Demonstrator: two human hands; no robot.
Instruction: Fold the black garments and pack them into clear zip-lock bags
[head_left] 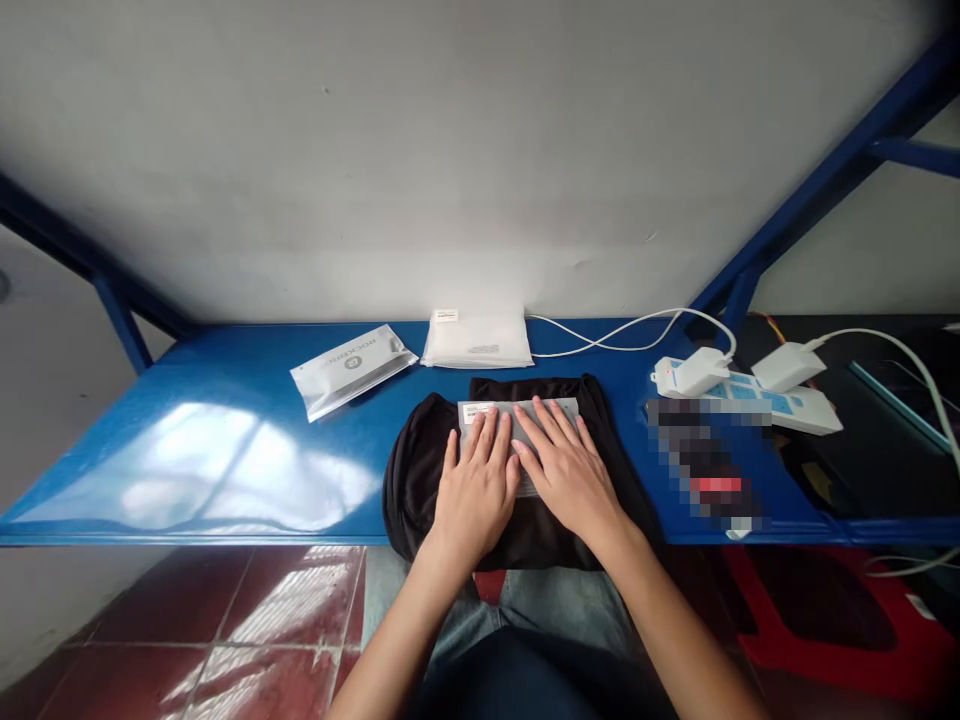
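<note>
There, clear packet (pixel 517 418) under both flat hands (pixel 525 480).

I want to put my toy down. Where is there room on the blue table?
The blue table is bare left of the black garment and grey pouch. Right of the hands, the power strip and cables crowd it.

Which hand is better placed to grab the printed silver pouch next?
Probably the left hand. It lies flat on the clear bag over the black garment, on the same side as the silver pouch lying up-left on the blue table. The right hand would have to cross over.
</note>
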